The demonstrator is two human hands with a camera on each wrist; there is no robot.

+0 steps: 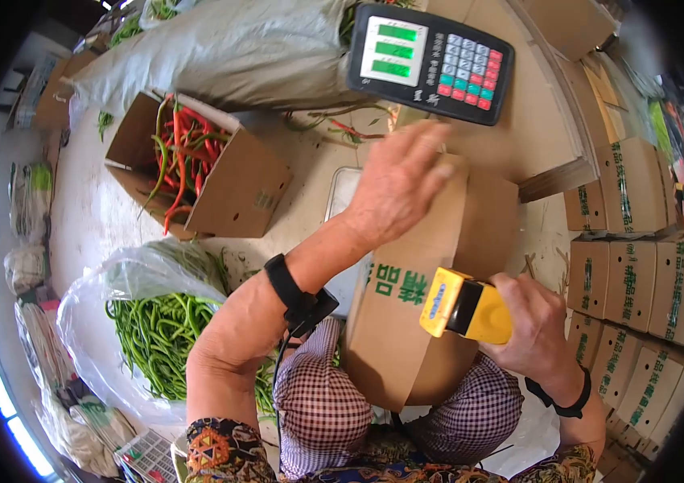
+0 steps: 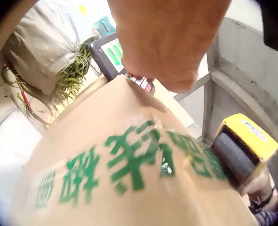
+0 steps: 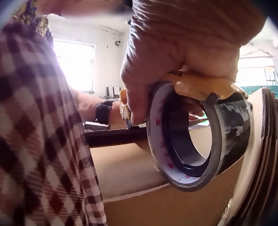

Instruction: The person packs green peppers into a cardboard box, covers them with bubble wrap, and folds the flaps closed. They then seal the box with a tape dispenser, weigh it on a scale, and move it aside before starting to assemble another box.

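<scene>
A long cardboard carton (image 1: pixel 394 346) with green printed characters lies between the person's checkered knees. At its far end the left hand (image 1: pixel 398 181) rests on the top, fingers extended forward. In the left wrist view, clear shiny tape runs over the green print on the carton (image 2: pixel 82 127). The right hand (image 1: pixel 531 322) grips a yellow tape dispenser (image 1: pixel 491 318) at the carton's right edge. From the right wrist view, the roll of tape (image 3: pixel 160 141) hangs below the fingers of the right hand (image 3: pixel 190 47), close over the carton.
A digital scale display (image 1: pixel 430 64) stands beyond the carton. To the left are an open box (image 1: pixel 237 185) of red chilies and a plastic bag (image 1: pixel 84 322) of green peppers. Flattened cardboard (image 1: pixel 555 181) leans at the right, before stacked printed cartons (image 1: pixel 632 278).
</scene>
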